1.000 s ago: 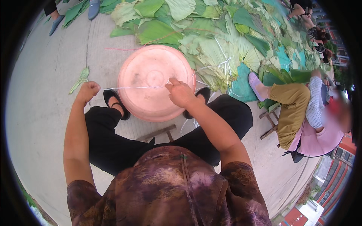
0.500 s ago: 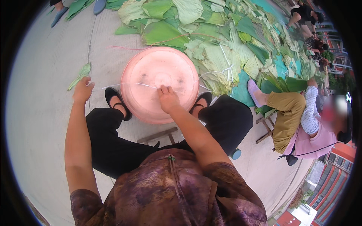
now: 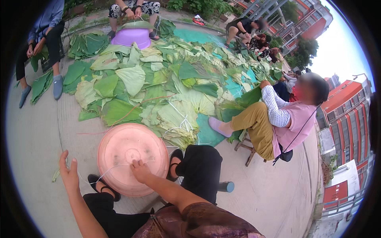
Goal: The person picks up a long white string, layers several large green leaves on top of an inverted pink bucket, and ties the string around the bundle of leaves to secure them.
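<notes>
An upturned pink basin [image 3: 119,174] stands between my feet, its round bottom facing up. A thin white string [image 3: 107,171] runs slack across it and sags off its left side toward my left hand [image 3: 70,174]. That hand is raised left of the basin, thumb and fingers apart, with no visible grip on anything. On top of the basin, my right hand [image 3: 140,171] has its curled fingertips on the string near the centre; the exact pinch is partly hidden. A small green leaf piece [image 3: 55,174] lies on the ground behind my left hand.
Large green lotus-like leaves [image 3: 131,81] cover the ground beyond the basin, with white strings [image 3: 183,121] among them. A person in a pink vest [image 3: 291,131] sits on a stool to the right. A purple basin [image 3: 133,37] stands far off; other people sit around the leaves.
The view has tilted up, showing more people and leaves. My left hand has opened and the string has gone slack. My right hand stays on the basin.
</notes>
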Available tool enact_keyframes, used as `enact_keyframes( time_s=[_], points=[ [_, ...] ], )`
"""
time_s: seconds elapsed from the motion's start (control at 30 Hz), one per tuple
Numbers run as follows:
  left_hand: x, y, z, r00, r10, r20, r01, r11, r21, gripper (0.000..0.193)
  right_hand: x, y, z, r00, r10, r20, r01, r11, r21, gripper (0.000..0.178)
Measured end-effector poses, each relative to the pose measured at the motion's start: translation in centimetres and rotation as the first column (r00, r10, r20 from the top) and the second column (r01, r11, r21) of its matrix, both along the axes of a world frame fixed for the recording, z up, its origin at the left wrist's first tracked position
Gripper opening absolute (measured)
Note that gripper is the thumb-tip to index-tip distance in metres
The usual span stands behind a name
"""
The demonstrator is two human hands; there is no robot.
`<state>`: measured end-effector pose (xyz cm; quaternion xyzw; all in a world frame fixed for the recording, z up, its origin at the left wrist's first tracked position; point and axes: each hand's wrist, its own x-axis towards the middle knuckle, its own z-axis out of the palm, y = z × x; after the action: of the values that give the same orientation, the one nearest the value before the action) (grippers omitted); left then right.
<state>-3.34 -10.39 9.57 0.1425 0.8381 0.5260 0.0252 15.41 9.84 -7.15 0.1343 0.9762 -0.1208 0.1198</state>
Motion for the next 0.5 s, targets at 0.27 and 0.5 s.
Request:
enact_keyframes(
  time_s=[0.27, 0.5],
  points=[
    [1.1, 2.5, 1.5, 0.987, -0.125, 0.101, 0.114, 0.987, 0.115, 0.039, -0.3, 0.3, 1.1, 0.997, -0.073, 0.03, 0.073, 0.997, -0.005, 0.037],
    [0.6, 2.6, 0.7, 0.978, -0.11, 0.177, 0.086, 0.987, 0.139, 0.039, -0.8, 0.9, 1.5, 0.996, -0.075, 0.058, 0.077, 0.997, -0.029, 0.036]
  ],
)
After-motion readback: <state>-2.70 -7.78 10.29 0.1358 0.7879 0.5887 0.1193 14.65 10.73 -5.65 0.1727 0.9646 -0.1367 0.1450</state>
